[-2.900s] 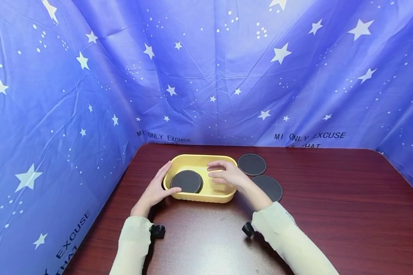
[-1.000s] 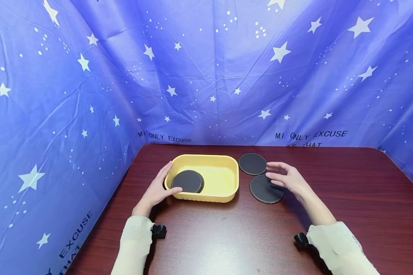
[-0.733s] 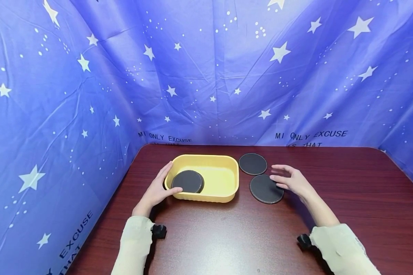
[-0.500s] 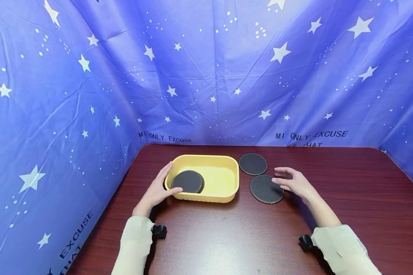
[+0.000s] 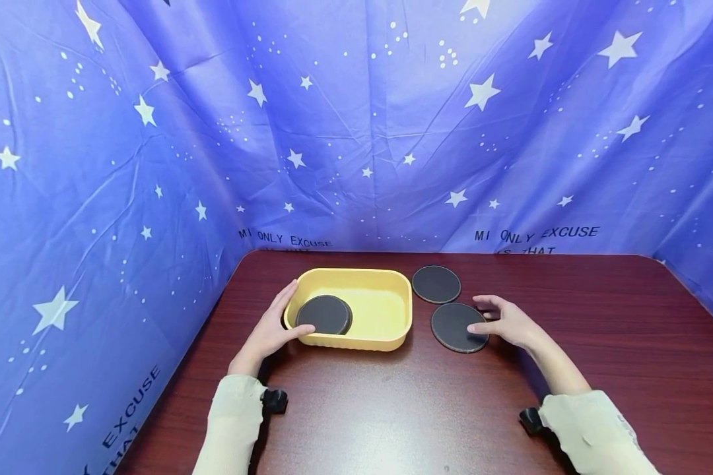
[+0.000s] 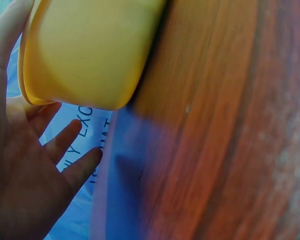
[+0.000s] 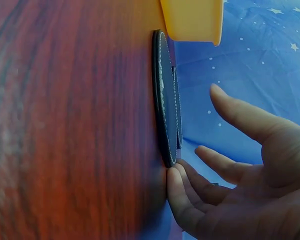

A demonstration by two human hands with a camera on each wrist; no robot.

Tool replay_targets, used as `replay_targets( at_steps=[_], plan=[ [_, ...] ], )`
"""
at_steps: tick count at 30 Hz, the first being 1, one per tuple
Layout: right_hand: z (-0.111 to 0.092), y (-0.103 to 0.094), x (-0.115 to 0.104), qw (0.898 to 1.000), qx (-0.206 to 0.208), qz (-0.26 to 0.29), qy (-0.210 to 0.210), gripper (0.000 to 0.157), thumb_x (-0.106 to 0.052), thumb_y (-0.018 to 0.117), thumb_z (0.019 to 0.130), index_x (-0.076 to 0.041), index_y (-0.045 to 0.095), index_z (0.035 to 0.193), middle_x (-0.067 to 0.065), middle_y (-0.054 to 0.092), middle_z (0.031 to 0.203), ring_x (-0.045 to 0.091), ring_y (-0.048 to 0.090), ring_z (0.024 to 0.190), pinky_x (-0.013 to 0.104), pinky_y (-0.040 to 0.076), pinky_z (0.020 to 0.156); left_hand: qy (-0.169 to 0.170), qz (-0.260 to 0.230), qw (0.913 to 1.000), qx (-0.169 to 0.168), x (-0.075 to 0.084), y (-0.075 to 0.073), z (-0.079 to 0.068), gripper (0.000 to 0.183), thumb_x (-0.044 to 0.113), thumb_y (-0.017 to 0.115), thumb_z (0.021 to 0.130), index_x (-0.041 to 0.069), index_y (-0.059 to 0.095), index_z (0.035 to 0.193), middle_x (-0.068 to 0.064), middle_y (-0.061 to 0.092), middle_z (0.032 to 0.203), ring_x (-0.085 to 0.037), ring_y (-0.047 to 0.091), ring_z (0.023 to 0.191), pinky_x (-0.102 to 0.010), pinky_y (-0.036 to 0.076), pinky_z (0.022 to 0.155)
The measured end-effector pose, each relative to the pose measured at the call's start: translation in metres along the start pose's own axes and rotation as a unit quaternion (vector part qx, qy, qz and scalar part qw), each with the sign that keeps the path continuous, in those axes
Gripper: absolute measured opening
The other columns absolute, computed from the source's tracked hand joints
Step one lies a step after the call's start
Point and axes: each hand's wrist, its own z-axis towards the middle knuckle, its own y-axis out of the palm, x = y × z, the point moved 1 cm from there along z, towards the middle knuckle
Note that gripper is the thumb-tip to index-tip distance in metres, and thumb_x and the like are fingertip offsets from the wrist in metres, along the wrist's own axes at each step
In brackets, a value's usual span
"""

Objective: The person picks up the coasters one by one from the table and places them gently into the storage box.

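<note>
A yellow oblong bin (image 5: 386, 342) stands on the table, and my left hand (image 5: 271, 328) holds its left end. The thumb lies over the near rim and the fingers run along the outer wall, some spread away from it in the left wrist view. Inside the bin, at the left, lies a small stack of round black coasters (image 5: 323, 314). My right hand (image 5: 509, 323) is at the right edge of the nearer loose coaster (image 5: 454, 328). In the right wrist view, lower fingertips (image 7: 174, 175) meet the coaster's edge on the table, while the thumb is raised apart from it.
A second loose coaster (image 5: 436, 284) lies just behind the nearer one, close to the bin's right end. The dark red wooden table (image 5: 618, 316) backs onto a blue star-printed curtain (image 5: 362, 132), which also hangs along the left side.
My right hand has gone from inside the bin to the right of the loose coasters, then slightly nearer me, its thumb now over the nearer coaster. Left hand and bin stay put.
</note>
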Motion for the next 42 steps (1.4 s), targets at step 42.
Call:
replay_targets(
  at_steps=[42],
  plan=[
    [-0.001,-0.005,0.006,0.998,0.021,0.052,0.01,0.051,0.005,0.067,0.084,0.022,0.047,0.128,0.026,0.059,0.104,0.003,0.058,0.075,0.023,0.057,0.064,-0.001,-0.002,1.0,0.0,0.002,-0.001,-0.001,0.103,0.036,0.084,0.077,0.015,0.025,0.159,-0.005,0.022,0.167,-0.032,0.021,0.153,-0.06,0.022,0.121]
  ],
)
